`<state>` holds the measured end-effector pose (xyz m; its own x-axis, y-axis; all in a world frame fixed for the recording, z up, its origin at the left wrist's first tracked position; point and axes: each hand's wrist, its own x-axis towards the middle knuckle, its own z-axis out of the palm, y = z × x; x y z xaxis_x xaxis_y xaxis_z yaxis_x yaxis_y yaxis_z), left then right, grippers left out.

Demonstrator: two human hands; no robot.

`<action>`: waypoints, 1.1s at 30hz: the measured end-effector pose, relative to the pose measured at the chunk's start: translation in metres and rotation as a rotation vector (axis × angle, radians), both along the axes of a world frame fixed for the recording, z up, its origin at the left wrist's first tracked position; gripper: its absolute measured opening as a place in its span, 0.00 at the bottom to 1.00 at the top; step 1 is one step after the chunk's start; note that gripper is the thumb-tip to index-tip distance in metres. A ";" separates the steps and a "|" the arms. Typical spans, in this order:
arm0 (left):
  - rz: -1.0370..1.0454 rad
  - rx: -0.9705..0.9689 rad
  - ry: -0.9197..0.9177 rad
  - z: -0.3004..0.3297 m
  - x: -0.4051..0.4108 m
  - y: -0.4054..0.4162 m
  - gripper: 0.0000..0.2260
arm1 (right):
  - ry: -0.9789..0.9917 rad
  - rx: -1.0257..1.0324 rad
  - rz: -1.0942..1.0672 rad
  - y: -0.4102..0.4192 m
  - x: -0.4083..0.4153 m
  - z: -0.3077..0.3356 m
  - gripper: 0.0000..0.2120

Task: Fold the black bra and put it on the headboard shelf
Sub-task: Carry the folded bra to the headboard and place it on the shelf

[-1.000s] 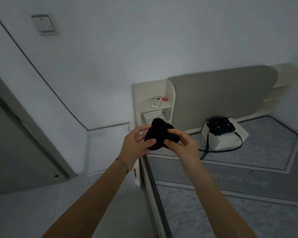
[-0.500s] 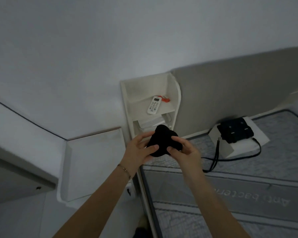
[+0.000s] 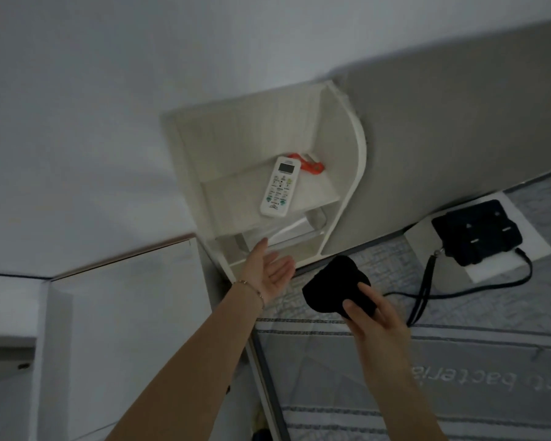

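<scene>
The black bra (image 3: 333, 288), folded into a compact dark bundle, is held in my right hand (image 3: 374, 313) over the mattress corner, just below and right of the cream headboard shelf (image 3: 347, 160). My left hand (image 3: 269, 270) is empty, palm up with fingers spread, reaching toward the lower shelf opening at its left front edge. Its fingertips are close to a clear plastic packet (image 3: 287, 233) lying in the lower compartment.
A white remote (image 3: 280, 186) and an orange item (image 3: 310, 165) lie on the upper shelf level. A black bag (image 3: 476, 232) with a long strap rests on a white box (image 3: 487, 265) on the grey mattress (image 3: 427, 393). A white cabinet (image 3: 124, 329) stands at the left.
My left hand has let go of the bra and moved up toward the lower shelf. The right hand alone now holds the bundle. The view has moved closer to the shelf.
</scene>
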<state>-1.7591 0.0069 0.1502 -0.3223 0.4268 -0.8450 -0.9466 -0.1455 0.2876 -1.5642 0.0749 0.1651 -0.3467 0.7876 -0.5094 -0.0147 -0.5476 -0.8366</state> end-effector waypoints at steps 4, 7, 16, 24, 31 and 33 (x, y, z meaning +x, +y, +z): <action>-0.022 -0.073 0.034 -0.023 -0.014 0.011 0.17 | -0.033 -0.037 -0.008 0.008 -0.008 -0.012 0.16; -0.074 -0.103 0.058 -0.027 -0.019 0.009 0.15 | -0.012 -0.058 -0.012 0.011 -0.019 -0.013 0.16; -0.126 -0.084 0.065 -0.027 0.006 -0.010 0.12 | -0.058 0.044 0.047 0.002 -0.099 -0.002 0.18; -0.143 -0.086 0.092 -0.031 0.018 -0.012 0.08 | -0.428 0.191 0.276 0.003 -0.182 -0.021 0.19; -0.120 0.002 0.034 -0.033 0.019 -0.015 0.14 | -0.627 0.283 0.778 0.021 -0.194 -0.027 0.12; -0.113 0.030 0.022 -0.034 0.020 -0.016 0.15 | -0.747 0.392 0.896 0.026 -0.196 -0.026 0.16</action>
<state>-1.7389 -0.0088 0.1162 -0.2892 0.4863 -0.8246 -0.9510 -0.0473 0.3057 -1.7603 0.1005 0.1389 -0.5683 0.5657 -0.5975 0.7900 0.1723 -0.5883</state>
